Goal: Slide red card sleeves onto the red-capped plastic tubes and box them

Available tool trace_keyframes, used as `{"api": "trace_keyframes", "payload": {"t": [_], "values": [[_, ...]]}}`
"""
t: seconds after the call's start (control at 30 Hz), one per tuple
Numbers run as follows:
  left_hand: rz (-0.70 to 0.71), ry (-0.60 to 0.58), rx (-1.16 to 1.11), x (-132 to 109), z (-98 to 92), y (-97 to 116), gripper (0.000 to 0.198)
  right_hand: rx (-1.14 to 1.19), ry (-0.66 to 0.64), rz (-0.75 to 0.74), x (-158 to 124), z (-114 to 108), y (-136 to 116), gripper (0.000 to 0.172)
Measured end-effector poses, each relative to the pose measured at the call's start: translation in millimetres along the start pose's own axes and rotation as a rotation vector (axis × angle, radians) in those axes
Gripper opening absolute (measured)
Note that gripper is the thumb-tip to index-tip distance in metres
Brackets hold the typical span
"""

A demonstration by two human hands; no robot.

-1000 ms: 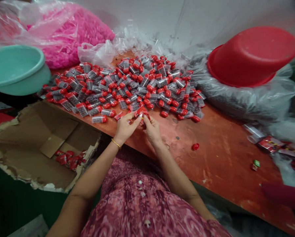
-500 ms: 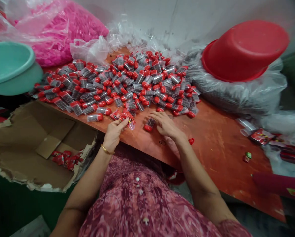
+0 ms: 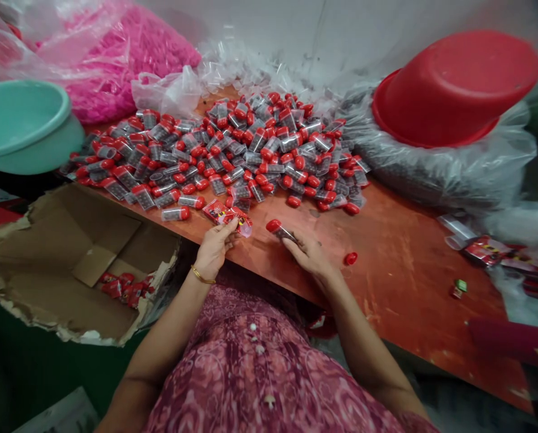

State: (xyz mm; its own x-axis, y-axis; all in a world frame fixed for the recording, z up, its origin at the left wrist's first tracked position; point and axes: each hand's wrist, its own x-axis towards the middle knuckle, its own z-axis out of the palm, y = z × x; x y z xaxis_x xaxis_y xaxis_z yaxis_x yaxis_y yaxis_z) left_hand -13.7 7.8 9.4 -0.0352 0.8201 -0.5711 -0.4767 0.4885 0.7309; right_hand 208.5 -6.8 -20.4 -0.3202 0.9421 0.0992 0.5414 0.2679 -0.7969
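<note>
Landmark: the heap of clear plastic tubes with rounded red caps (image 3: 250, 157), on the reddish-brown counter (image 3: 395, 294).

Left hand (image 3: 213, 249): in front of the heap, grip narrow, thumb and fingers pinching a shiny red printed plastic packet (image 3: 217, 210). Packet lay just off the heap's front edge, its near end under the thumb.

Right hand (image 3: 311, 255): also in front of the heap, further right. Grip closed around one red-capped clear tube with dark contents (image 3: 274, 226), cap end pointing away from the palm. Tube was apart from the heap; couldn't tell if it touched the counter.

Loose small red plastic cap (image 3: 350, 258): right of that hand, forward of the heap's right end.

Around the heap: round teal plastic basin (image 3: 25, 147) to its left, clear bag of bright pink pieces (image 3: 155, 54) behind left, upturned red plastic tub (image 3: 458, 90) on a bulging clear bag (image 3: 413, 174) to its right. Torn-edged brown cardboard box (image 3: 29, 264) front left, below counter level, red packets (image 3: 127, 288) inside.
</note>
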Motion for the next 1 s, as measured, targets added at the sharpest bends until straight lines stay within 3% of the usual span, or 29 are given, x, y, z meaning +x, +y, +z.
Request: {"api": "trace_keyframes", "payload": {"t": [0.1,0.23,0.4,0.6,0.73,1.0], "values": [[0.007,-0.018,0.005,-3,4.1,-2,0.038,0.39,-0.004,0.106,-13,3,-18,0.028],[0.028,-0.027,0.038,-7,7.0,-4,0.037,0.607,-0.024,0.221,-15,4,-39,0.026],[0.111,-0.066,0.106,-12,8.2,-8,0.038,0.639,-0.046,0.307,-6,7,-50,0.022],[0.18,-0.08,0.14,-15,6.6,-7,0.039,0.585,0.087,0.309,-4,13,-49,0.022],[0.239,-0.073,0.137,-12,5.5,-9,0.038,0.595,0.089,0.324,-7,16,-51,0.022],[0.169,-0.053,0.108,-12,3.6,-7,0.044,0.713,0.022,0.35,-16,20,-53,0.026]]}}
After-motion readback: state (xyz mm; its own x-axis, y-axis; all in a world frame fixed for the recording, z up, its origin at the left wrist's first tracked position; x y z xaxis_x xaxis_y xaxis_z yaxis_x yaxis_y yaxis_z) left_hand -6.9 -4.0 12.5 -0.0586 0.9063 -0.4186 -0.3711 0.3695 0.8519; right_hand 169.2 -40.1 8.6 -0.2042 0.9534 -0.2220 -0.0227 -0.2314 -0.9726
